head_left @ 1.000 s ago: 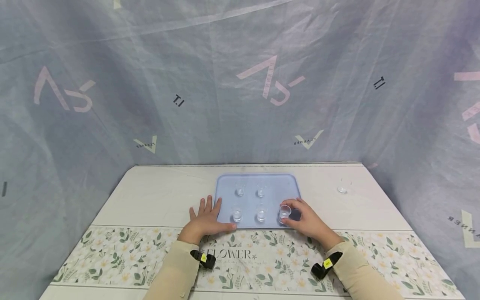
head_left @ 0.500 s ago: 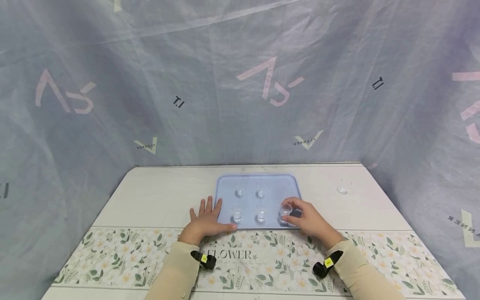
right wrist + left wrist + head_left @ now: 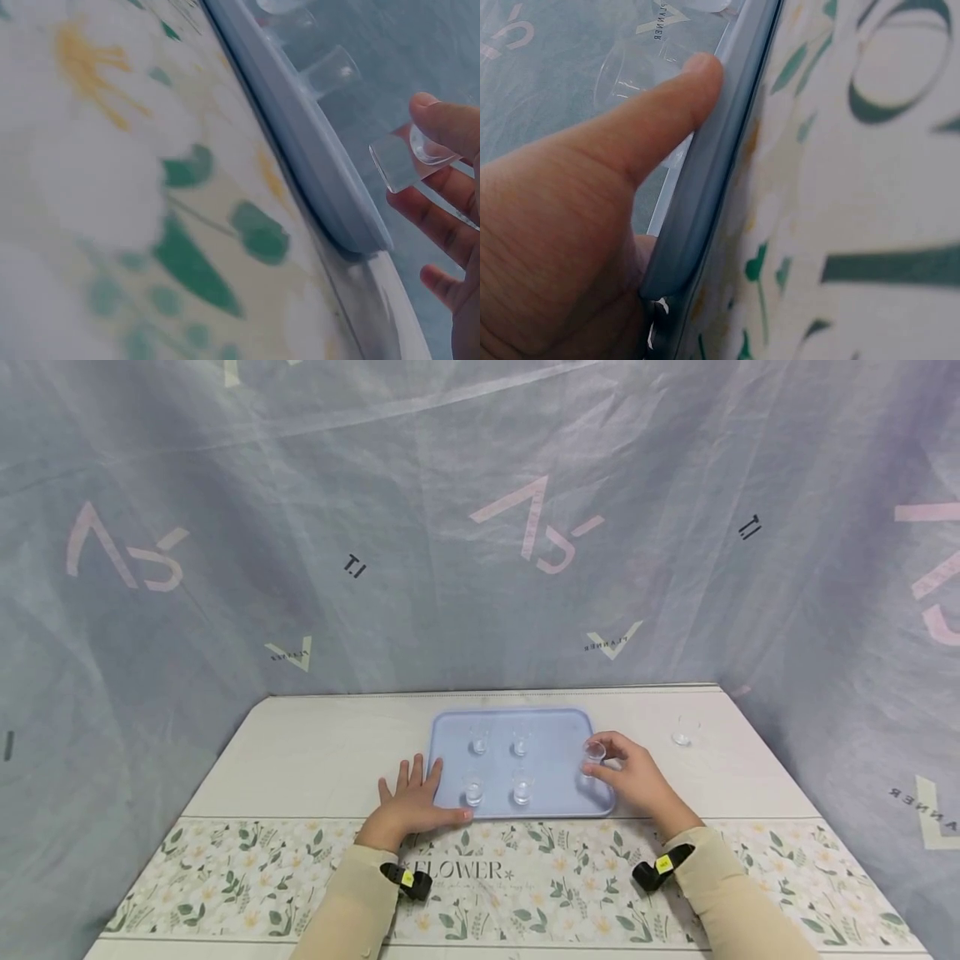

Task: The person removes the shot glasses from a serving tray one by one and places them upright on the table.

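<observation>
My right hand (image 3: 628, 770) pinches a small clear shot glass (image 3: 593, 757) between thumb and fingers. In the right wrist view the glass (image 3: 397, 161) is tilted and its base appears clear of the tray. It hangs above the right side of the blue tray (image 3: 558, 802). My left hand (image 3: 408, 804) lies with spread fingers at the tray's front left corner, its thumb resting on the front rim. On the tray stand two shot glasses at the back, a left one (image 3: 480, 742) and a right one (image 3: 521, 743), and two at the front, a left one (image 3: 474, 792) and a right one (image 3: 522, 789).
Another clear glass (image 3: 682, 735) stands on the white table to the right of the tray. A floral cloth strip (image 3: 525, 893) runs across the table in front. A grey curtain (image 3: 450, 568) hangs behind and along both sides.
My right hand has moved right and away from me, lifting the shot glass from the tray's front right area. The left hand stays in place.
</observation>
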The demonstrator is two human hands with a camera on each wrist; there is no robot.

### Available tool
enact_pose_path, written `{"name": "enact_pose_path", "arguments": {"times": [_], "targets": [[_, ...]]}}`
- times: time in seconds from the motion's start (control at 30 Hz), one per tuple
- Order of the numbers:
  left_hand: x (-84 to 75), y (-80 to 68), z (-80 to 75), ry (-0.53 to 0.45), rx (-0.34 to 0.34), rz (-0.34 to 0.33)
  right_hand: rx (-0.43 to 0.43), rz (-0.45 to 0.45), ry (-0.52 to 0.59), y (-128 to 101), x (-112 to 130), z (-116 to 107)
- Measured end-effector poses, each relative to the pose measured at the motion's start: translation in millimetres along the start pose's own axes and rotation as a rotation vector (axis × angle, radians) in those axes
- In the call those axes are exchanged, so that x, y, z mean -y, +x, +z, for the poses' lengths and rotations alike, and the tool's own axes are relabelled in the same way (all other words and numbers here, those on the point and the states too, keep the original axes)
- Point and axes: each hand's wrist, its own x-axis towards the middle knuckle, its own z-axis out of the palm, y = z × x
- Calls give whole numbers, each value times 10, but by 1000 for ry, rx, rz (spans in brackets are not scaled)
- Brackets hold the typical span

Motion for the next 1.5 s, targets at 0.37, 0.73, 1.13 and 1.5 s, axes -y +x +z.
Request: {"name": "enact_pose_path", "arguments": {"times": [0.37, 0.73, 1.13, 1.5], "targets": [[-8, 0, 22, 12, -2, -3, -26, 26, -49, 91, -98, -151], [-10, 4, 22, 18, -12, -6, -92, 70, -82, 173, -232, -295], [2, 5, 28, 22, -17, 3, -179, 145, -133, 179, -386, -334], [-10, 15, 35, 32, -19, -3, -278, 192, -199, 214, -444, -264]]}}
